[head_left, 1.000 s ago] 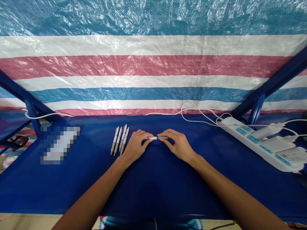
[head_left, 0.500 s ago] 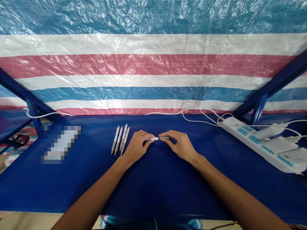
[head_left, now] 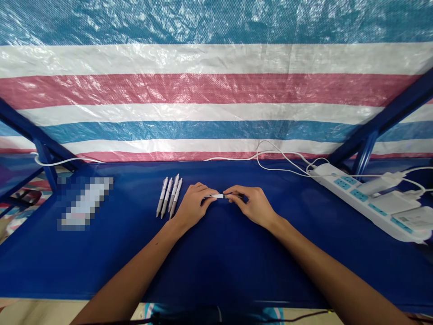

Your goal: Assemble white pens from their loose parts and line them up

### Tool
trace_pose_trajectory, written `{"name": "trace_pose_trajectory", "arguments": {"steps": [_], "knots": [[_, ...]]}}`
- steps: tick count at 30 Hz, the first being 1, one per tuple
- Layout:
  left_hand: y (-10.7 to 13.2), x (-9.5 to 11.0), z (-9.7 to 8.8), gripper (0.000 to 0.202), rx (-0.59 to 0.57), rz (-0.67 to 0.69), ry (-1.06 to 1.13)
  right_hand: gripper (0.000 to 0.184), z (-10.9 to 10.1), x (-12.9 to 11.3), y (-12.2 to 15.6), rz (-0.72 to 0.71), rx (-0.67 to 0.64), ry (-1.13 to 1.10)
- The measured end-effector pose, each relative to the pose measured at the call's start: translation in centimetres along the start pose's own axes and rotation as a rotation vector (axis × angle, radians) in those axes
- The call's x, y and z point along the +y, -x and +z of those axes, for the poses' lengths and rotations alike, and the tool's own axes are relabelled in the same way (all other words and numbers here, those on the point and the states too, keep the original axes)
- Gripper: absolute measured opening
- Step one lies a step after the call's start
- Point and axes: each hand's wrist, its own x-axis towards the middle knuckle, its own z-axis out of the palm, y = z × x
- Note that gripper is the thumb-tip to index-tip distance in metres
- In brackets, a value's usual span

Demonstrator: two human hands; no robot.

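A white and grey pen [head_left: 220,196] lies crosswise just above the blue table [head_left: 216,257], held at both ends. My left hand [head_left: 193,206] pinches its left end with curled fingers. My right hand [head_left: 252,204] grips the right end, fingers closed round it. Just left of my left hand, several white pens [head_left: 169,197] lie side by side on the table, pointing away from me.
A white power strip [head_left: 368,204] with plugged-in adapters and white cables sits at the right. A blurred white object [head_left: 86,204] rests at the left. A striped tarp wall [head_left: 216,99] stands behind the table, with blue frame bars on both sides.
My right hand has slid a little left along the pen, so less of the pen shows between my hands. The row of pens has not moved.
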Motion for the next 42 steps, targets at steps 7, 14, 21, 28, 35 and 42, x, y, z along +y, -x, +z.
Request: {"name": "trace_pose_trajectory", "arguments": {"steps": [7, 14, 21, 28, 35, 42], "knots": [[-0.01, 0.05, 0.27, 0.022, 0.015, 0.003, -0.010, 0.021, -0.06, -0.08, 0.03, 0.020, -0.036, -0.007], [-0.25, -0.04, -0.07, 0.021, 0.037, -0.024, -0.001, 0.024, -0.35, 0.05, -0.15, -0.032, -0.001, 0.061], [-0.23, -0.31, -0.35, 0.022, 0.063, -0.062, 0.013, 0.024, -0.86, 0.55, -0.26, -0.076, 0.054, 0.123], [-0.15, -0.32, -0.33, 0.020, 0.056, -0.069, 0.020, 0.021, -0.74, 0.64, -0.28, -0.028, 0.070, 0.093], [-0.12, -0.07, -0.36, 0.019, 0.058, -0.037, 0.014, 0.034, -0.65, 0.61, -0.27, 0.061, 0.029, 0.060], [-0.09, 0.03, -0.25, 0.021, 0.046, -0.021, -0.007, 0.049, -0.65, 0.47, -0.29, 0.112, -0.030, 0.108]]}}
